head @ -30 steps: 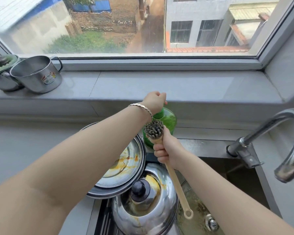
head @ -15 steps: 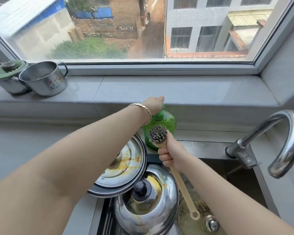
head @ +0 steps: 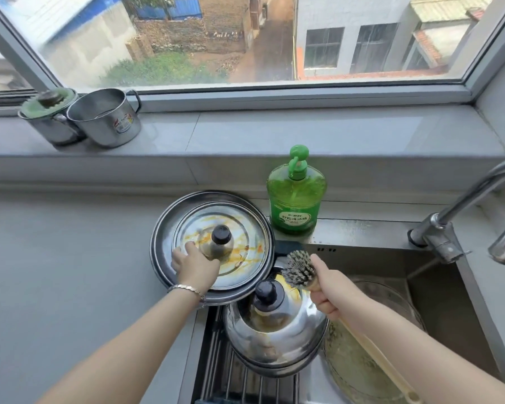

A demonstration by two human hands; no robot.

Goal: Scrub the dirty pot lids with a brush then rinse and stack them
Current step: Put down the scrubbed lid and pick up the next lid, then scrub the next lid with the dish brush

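Observation:
A flat steel lid with orange stains and a black knob lies on the counter at the sink's left edge. My left hand rests on it, fingers touching the surface just beside the knob. A domed steel lid, also stained, sits on a rack in the sink. My right hand grips the wooden handle of a brush, bristles up, above the domed lid. A dirty glass lid lies in the sink under the handle.
A green soap bottle stands behind the sink. The faucet arches over the sink's right side. Two steel mugs sit on the windowsill at the left. Grey counter spreads to the left.
My left hand has left the soap bottle's pump and come down onto the flat lid. My right hand with the brush has drawn back from the bottle toward the sink.

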